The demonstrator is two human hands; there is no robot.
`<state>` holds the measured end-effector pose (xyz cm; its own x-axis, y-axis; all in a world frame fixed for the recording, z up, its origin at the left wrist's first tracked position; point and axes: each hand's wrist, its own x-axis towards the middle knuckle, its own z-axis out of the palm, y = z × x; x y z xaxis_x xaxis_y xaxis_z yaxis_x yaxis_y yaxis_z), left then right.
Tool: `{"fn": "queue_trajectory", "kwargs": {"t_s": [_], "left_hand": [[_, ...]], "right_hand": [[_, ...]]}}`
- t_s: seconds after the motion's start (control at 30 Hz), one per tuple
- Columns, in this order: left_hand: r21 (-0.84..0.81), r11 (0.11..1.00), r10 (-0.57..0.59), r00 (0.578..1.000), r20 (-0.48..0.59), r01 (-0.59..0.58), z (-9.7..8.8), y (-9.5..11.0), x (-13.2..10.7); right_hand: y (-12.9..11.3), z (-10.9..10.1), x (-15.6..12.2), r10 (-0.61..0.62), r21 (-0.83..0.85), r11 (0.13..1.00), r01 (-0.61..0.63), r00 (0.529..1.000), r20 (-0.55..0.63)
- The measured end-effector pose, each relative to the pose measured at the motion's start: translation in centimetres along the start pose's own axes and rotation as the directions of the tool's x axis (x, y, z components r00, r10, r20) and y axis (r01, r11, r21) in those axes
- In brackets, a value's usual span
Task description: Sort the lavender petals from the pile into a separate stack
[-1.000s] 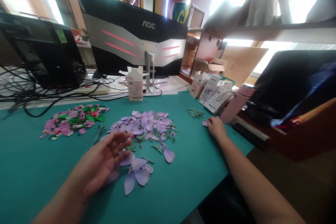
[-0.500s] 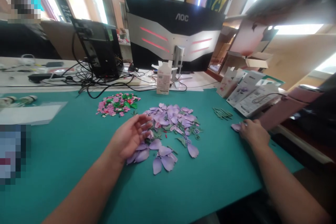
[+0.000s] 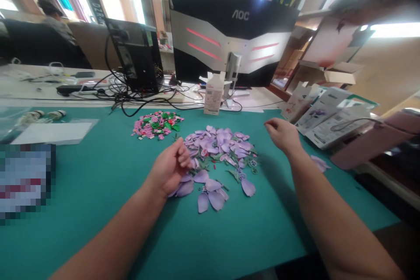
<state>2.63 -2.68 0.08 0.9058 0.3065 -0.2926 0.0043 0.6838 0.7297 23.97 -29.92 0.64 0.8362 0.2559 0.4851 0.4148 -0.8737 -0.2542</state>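
1 mat (image 3: 82, 210), teal. 2 hands: left hand (image 3: 170, 168), right hand (image 3: 282, 134). 2 piles of parts: lilac pile (image 3: 223, 142) at mat centre, pink pile (image 3: 156, 123) nearer the far edge. About 7 loose petals (image 3: 216, 200) on the near side of the lilac pile; 1 stray petal (image 3: 320, 164) by the right edge. 1 carton (image 3: 213, 94) at the far edge. 3 packets (image 3: 323, 111) at the far right corner, 1 pouch (image 3: 370, 140) beside them. 1 monitor (image 3: 236, 39) and 1 tower (image 3: 138, 59) beyond the far edge. 1 sheet stack (image 3: 54, 133) at the left edge.
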Motion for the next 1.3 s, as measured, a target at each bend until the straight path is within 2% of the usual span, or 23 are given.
{"fn": "queue_trajectory", "kwargs": {"t_s": [0.17, 0.27, 0.4, 0.53, 0.77, 0.97, 1.1, 1.2, 1.3], "left_hand": [[-0.002, 1.0, 0.027, 1.0, -0.002, -0.027, -0.1, 0.6, -0.2], [-0.023, 0.999, 0.037, 0.998, -0.044, -0.038, -0.3, 0.6, 0.0], [-0.06, 0.996, 0.053, 0.995, -0.086, -0.059, -0.9, 0.9, 0.5], [-0.091, 0.99, 0.093, 0.989, -0.114, -0.104, -1.5, 1.4, 0.8], [-0.089, 0.98, 0.161, 0.97, -0.183, -0.18, -2.3, 2.0, 1.3], [-0.099, 0.974, 0.182, 0.961, -0.206, -0.206, -2.6, 1.9, 1.6], [-0.104, 0.973, 0.181, 0.962, -0.206, -0.206, -2.7, 1.9, 1.6], [-0.098, 0.973, 0.184, 0.961, -0.209, -0.208, -2.8, 1.9, 1.6], [-0.099, 0.973, 0.187, 0.962, -0.201, -0.21, -2.9, 1.8, 1.7]], "right_hand": [[-5.0, 1.4, 0.3, -0.064, 0.174, 0.984, 0.045, 0.993, 0.102], [-6.9, 3.2, -0.9, -0.173, 0.25, 0.96, 0.125, 0.969, 0.177], [-7.9, 5.7, -2.9, -0.383, 0.27, 0.909, 0.319, 0.893, 0.236], [-8.1, 7.1, -4.0, -0.492, 0.301, 0.858, 0.417, 0.834, 0.247], [-9.8, 7.2, -5.7, -0.608, 0.353, 0.782, 0.514, 0.754, 0.248], [-12.2, 7.1, -8.0, -0.753, 0.39, 0.649, 0.653, 0.625, 0.207], [-13.4, 6.8, -9.1, -0.815, 0.392, 0.577, 0.716, 0.53, 0.233], [-13.4, 6.8, -9.2, -0.826, 0.402, 0.563, 0.723, 0.51, 0.24], [-13.0, 7.1, -8.9, -0.826, 0.421, 0.561, 0.713, 0.514, 0.229]]}}
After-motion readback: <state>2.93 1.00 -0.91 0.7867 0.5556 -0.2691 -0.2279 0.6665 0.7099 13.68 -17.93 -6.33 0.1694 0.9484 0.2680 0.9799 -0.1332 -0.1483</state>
